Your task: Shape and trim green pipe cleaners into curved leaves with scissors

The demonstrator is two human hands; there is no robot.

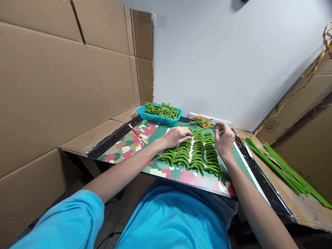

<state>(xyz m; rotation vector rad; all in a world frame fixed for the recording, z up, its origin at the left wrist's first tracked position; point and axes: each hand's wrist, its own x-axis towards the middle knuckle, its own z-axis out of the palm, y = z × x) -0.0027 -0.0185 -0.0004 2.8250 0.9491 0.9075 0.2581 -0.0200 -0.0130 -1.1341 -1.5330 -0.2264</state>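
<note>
A green fuzzy pipe cleaner (203, 129) stretches between my two hands, slightly bowed. My left hand (177, 136) is closed on its left end, low over the rows, though the fingertips partly hide the grip. My right hand (223, 139) pinches the other end, a little higher. Beneath them, several columns of short curved green pipe-cleaner pieces (198, 148) lie overlapped on a white backing, which shows between the columns. My left hand covers the upper part of the left columns.
A blue basket (158, 118) full of curled green pieces stands at the back. Near it lie orange and green fuzzy pieces (203, 121). A red stick (137, 134) rests on the patterned mat (168, 173). Long green pipe cleaners (287, 173) lie on cardboard at right. Cardboard walls (64, 79) flank the left.
</note>
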